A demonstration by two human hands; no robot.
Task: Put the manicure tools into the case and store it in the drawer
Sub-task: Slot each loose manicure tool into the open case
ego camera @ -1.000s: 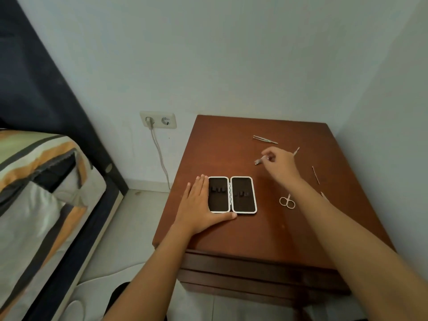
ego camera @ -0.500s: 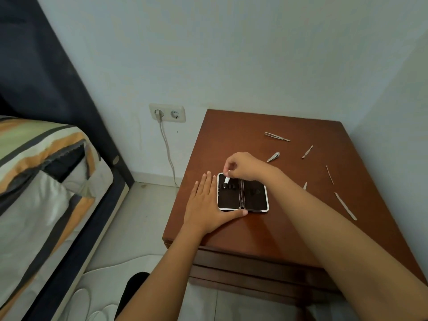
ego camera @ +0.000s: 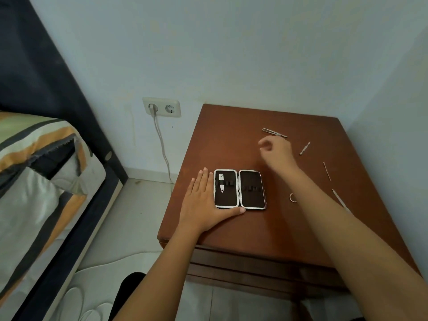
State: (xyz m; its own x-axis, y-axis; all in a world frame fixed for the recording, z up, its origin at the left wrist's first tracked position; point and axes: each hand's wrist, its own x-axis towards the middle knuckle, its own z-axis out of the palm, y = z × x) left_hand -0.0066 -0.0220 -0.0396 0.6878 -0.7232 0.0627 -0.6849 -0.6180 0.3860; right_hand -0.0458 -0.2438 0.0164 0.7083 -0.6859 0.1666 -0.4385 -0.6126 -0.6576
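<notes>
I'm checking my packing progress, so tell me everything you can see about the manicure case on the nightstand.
The case lies open and flat near the front left of the nightstand, its two halves joined by a middle hinge. Each half has a pale, metallic-looking rim and a dark lining with small holder loops. The left half holds one clipper; the right half looks empty. The left hand presses against its left side, thumb along the front edge.
</notes>
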